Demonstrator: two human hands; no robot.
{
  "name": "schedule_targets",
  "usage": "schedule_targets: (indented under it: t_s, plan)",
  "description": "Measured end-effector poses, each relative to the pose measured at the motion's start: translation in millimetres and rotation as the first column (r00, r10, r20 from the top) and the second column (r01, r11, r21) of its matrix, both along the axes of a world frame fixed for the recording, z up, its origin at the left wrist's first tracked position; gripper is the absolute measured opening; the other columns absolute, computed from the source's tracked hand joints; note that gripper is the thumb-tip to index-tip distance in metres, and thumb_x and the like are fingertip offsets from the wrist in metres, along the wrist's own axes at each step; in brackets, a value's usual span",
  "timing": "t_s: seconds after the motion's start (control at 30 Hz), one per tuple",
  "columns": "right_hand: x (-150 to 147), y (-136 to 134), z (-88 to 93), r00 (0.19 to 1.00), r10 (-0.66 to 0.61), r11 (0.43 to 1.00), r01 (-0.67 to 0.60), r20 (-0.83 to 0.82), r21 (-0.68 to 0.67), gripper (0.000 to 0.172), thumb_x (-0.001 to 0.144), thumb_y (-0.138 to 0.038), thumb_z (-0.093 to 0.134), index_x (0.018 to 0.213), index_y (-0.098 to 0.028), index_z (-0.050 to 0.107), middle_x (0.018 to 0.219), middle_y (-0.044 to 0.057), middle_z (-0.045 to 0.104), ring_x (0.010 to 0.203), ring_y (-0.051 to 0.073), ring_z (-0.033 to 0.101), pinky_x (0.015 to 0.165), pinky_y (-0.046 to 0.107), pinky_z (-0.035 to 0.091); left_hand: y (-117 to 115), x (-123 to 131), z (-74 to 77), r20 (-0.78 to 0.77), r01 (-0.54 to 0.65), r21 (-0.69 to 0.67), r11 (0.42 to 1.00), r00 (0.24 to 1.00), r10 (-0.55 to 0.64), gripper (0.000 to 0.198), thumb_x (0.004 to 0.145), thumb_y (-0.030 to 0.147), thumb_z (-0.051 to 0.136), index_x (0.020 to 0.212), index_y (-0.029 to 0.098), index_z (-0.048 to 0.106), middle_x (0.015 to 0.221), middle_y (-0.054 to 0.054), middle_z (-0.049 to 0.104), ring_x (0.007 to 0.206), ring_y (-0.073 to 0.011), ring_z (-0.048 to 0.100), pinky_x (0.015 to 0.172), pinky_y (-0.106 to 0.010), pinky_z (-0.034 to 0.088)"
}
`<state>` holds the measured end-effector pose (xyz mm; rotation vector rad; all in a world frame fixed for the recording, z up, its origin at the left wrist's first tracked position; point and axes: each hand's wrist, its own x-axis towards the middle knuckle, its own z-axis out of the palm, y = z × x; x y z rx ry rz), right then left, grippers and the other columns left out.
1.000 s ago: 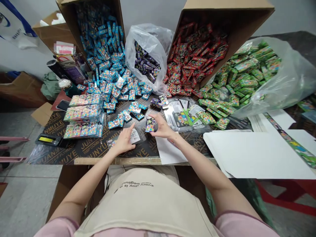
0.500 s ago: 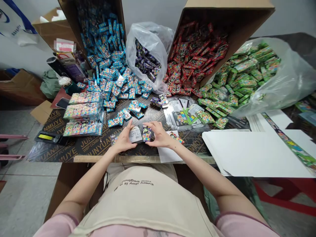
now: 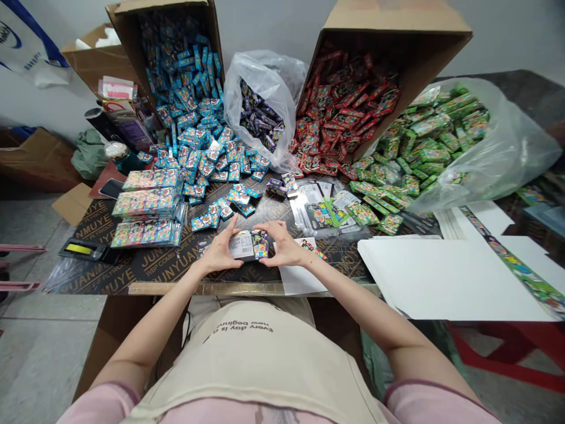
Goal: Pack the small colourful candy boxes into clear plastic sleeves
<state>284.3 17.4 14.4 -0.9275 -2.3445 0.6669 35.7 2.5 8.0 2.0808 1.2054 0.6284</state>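
Near the table's front edge, my left hand [image 3: 220,250] grips a flat dark printed card [image 3: 241,247] with a grey barcode panel, thumb at the near side and fingers at the far side. A coloured end of the card shows left of that hand. My right hand [image 3: 285,247] pinches a small purple box [image 3: 260,244] between thumb and fingers, up against the card's right part. Its underside is hidden. Beyond my hands are loose blue boxes [image 3: 216,212] and a few purple boxes [image 3: 278,186].
Left are stacked wrapped packs [image 3: 145,203] and a black tray [image 3: 86,250]. Behind stand a carton of blue boxes [image 3: 121,7], a bag of purple boxes [image 3: 233,94], a carton of red boxes [image 3: 392,17] and a bag of green boxes [image 3: 507,147]. White sheets [image 3: 432,277] lie right.
The small purple box has moved left and now sits against the card, its gap closed. My right hand has come with it; my left hand keeps its grip. The view has shifted slightly.
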Motion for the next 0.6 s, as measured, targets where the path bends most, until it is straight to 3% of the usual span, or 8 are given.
schedule_targets:
  t_s: [0.17,0.27,0.37,0.47,0.6]
  plan:
    - [4.0,3.3,-9.8,0.999,0.032,0.996,-0.034,-0.032,-0.079,0.094,0.069,-0.055,0.073,0.145,-0.025,0.028,0.135,0.014,0.053,0.118,0.031,0.052,0.098,0.047,0.032,-0.5,-0.2,1.1,-0.026,0.062,0.020,0.998,0.998,-0.061,0.118,0.059,0.022,0.074,0.152,0.021,0.002,0.131,-0.013,0.056,0.123,-0.0300,0.052,0.103,-0.045,0.042]
    - [0.3,-0.8,-13.8,0.979,-0.182,0.983,0.180,-0.088,-0.030,0.101,0.067,-0.065,0.071,0.147,-0.025,0.025,0.132,0.015,0.055,0.120,0.033,0.050,0.100,0.049,0.030,2.2,-1.3,-0.1,-0.003,0.000,0.052,0.999,1.000,0.000,0.117,0.061,0.025,0.075,0.152,0.021,0.002,0.131,-0.013,0.055,0.121,-0.0289,0.054,0.104,-0.045,0.041]
    - [-7.4,-10.2,-15.0,0.921,-0.361,0.932,0.359,-0.145,-0.037,0.085,0.080,-0.061,0.061,0.149,-0.027,0.023,0.114,0.011,0.066,0.113,0.031,0.054,0.099,0.050,0.028,5.8,-0.3,-1.4,0.005,-0.092,0.066,0.994,0.996,0.092,0.116,0.063,0.026,0.074,0.152,0.022,0.000,0.131,-0.013,0.055,0.120,-0.0283,0.054,0.105,-0.046,0.039]
    - [-16.5,-22.8,-17.0,0.955,-0.267,0.964,0.265,-0.129,-0.031,0.067,0.093,-0.050,0.047,0.150,-0.028,0.020,0.111,0.008,0.069,0.116,0.028,0.052,0.100,0.049,0.027,7.3,4.6,-4.0,-0.011,-0.083,0.068,0.994,0.996,0.084,0.115,0.064,0.026,0.074,0.152,0.022,0.000,0.131,-0.013,0.055,0.121,-0.0285,0.054,0.104,-0.046,0.040]
    - [-14.5,-17.4,-24.4,0.999,-0.042,0.999,0.043,-0.031,0.019,0.061,0.095,-0.044,0.044,0.150,-0.025,0.024,0.107,0.007,0.069,0.107,0.024,0.055,0.099,0.047,0.029,6.7,12.4,-11.5,-0.044,-0.025,0.055,0.998,0.999,0.027,0.114,0.063,0.024,0.072,0.152,0.023,0.001,0.130,-0.012,0.054,0.121,-0.0286,0.052,0.104,-0.046,0.040]
